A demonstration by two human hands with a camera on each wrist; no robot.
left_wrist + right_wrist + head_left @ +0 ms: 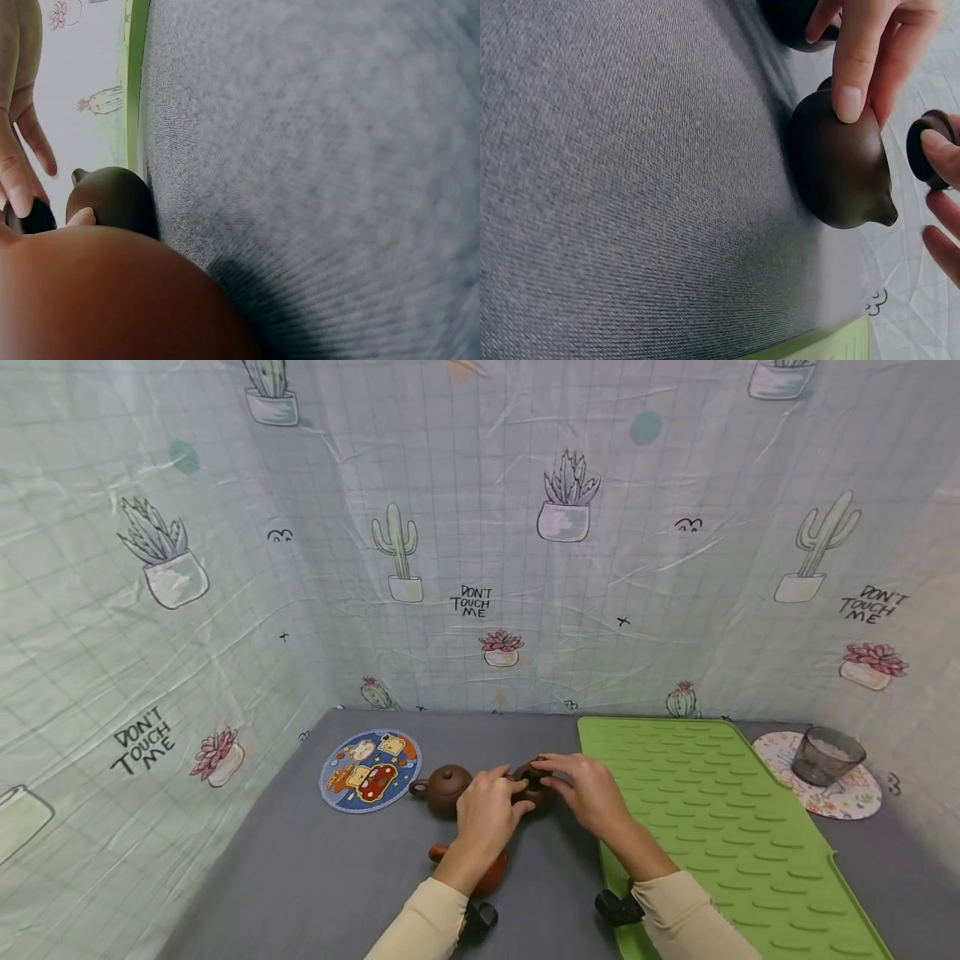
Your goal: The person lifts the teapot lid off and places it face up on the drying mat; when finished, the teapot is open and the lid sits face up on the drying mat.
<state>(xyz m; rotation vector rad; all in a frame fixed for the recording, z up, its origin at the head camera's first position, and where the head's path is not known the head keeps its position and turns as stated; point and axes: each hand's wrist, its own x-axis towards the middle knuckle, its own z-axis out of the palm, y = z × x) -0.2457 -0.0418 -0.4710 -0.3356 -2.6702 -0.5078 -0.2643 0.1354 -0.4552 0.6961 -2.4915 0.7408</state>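
Centrally, the bare left hand (486,806) is gripping a small, rounded, dark-brown teapot (844,161), its thumb pressing on the near side of the body. The right hand (591,789) is pinching a round, dark-brown lid (917,161) between thumb and fingers, holding it just above the teapot, apart from it. Both forearms, in cream cloth sleeves (423,922), are slanting inward over a grey fabric-covered table (300,877), where the teapot is standing between the hands.
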